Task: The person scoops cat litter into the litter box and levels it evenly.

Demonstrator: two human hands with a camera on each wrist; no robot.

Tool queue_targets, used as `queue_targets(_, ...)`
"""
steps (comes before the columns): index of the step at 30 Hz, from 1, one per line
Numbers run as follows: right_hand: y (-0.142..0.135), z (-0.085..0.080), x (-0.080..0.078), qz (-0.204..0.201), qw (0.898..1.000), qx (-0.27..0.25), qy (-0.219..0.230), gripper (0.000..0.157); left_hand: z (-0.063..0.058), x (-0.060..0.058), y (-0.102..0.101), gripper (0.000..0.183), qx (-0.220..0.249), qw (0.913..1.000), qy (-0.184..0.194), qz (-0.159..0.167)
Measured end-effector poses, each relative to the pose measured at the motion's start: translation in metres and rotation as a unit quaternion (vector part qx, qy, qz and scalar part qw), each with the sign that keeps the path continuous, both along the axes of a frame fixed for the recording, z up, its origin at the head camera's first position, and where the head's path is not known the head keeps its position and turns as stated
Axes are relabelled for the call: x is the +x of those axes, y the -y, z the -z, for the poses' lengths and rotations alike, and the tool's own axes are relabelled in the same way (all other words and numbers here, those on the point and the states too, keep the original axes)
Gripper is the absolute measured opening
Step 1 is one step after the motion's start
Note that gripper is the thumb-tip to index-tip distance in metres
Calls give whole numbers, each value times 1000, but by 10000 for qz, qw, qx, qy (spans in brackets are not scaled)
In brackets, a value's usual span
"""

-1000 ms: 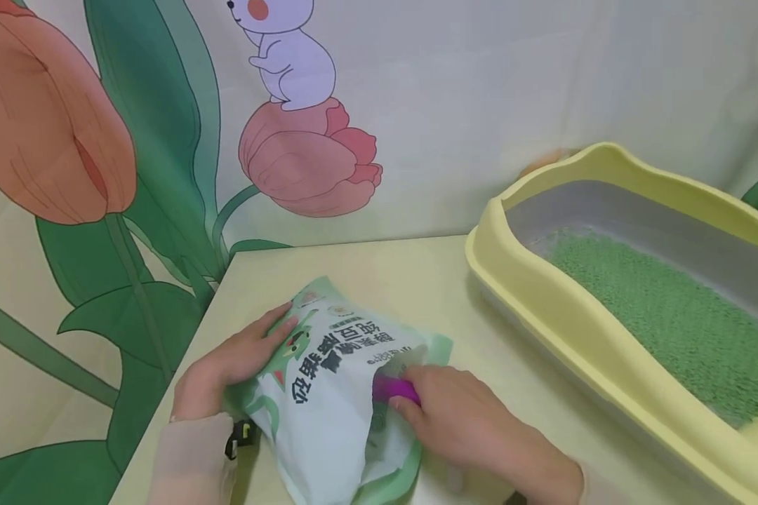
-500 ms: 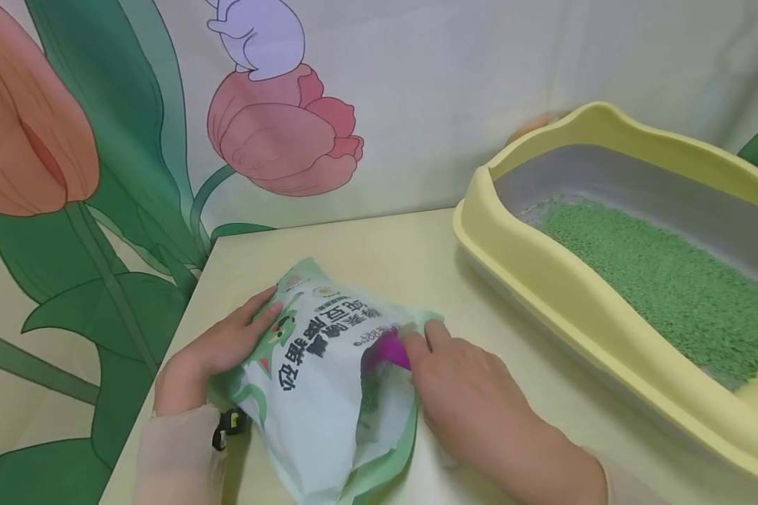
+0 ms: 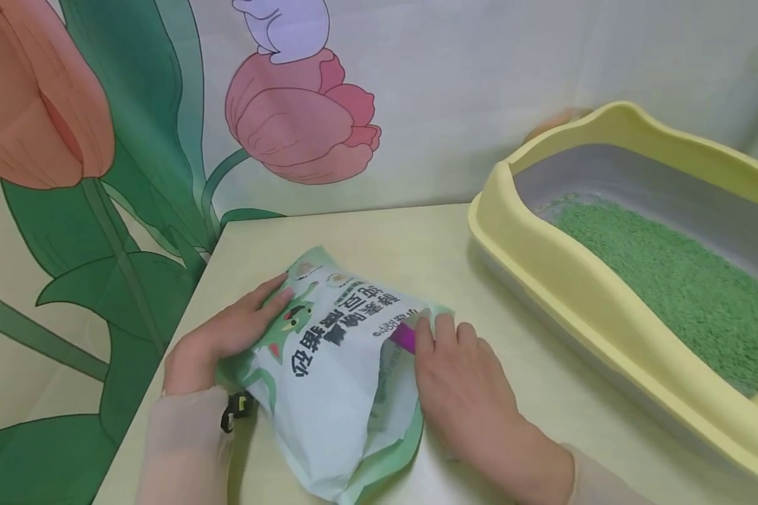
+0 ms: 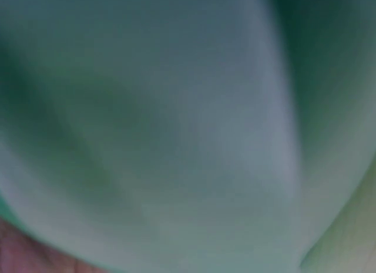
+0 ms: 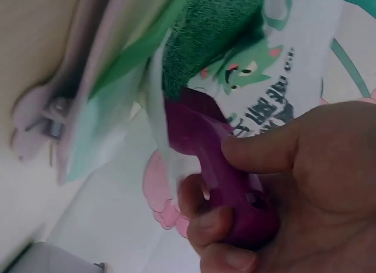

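Note:
A white and pale green cat litter bag lies on the table with its mouth gaping toward the right. My left hand rests on its upper left side, fingers extended. At the mouth, my right hand grips a purple scoop. From the right wrist view, thumb and curled fingers wrap the handle of the scoop, whose head meets green litter pellets inside the bag. The left wrist view holds only the blurred bag surface and a bit of skin.
A litter box with a yellow rim stands at the right, green pellets spread on its floor. A pale pink object with a metal part lies by the bag. Behind the table hangs a tulip-printed cloth.
My right hand has moved up along the bag's mouth and turned knuckles up, taking the scoop toward the upper edge. My left hand stays on the bag. The head view has shifted.

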State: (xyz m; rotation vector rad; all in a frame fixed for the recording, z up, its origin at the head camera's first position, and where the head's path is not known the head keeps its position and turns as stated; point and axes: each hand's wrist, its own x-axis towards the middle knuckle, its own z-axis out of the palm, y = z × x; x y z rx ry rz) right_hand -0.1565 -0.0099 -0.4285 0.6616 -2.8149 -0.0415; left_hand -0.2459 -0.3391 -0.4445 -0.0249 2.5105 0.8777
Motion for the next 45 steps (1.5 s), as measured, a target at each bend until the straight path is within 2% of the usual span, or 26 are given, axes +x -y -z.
queue_targets(2, 1, 3, -1, -71, 9998, -86, 158, 38, -2, -1, -1, 82, -31, 10000, -16, 26)
queue_targets(5, 4, 7, -5, -145, 9958, -506, 745, 29, -5, -1, -2, 82, -87, 9999, -77, 45)
queue_targets(9, 11, 15, -11, -222, 9795, -1248, 1564, 25, -5, -1, -5, 82, -136, 9998, -96, 61)
queue_targets(13, 14, 23, -14, -404, 9678, -1644, 1862, 17, -3, -1, -8, 83, -140, 9999, -37, 46)
queue_targets(20, 17, 27, -10, -780, 9554, -1807, 2201, 15, -1, -2, -11, 85, -178, 9998, -17, 52)
queue_targets(31, 16, 24, -14, -1222, 9219, -2223, 2930, 9, 0, -1, -8, 85, -169, 9996, -165, 124)
queue_targets(38, 8, 15, -15, -1147, 8894, -2397, 3719, 12, 4, -5, -8, 84, -160, 9993, -281, 173)
queue_targets(42, 1, 12, -19, -1184, 8772, -2368, 4006, 11, 7, -5, -8, 82, -247, 9988, -368, 221)
queue_targets(45, -5, 11, -22, -1241, 8666, -2355, 4221, 22, 7, -5, -8, 80, -309, 9982, -448, 257)
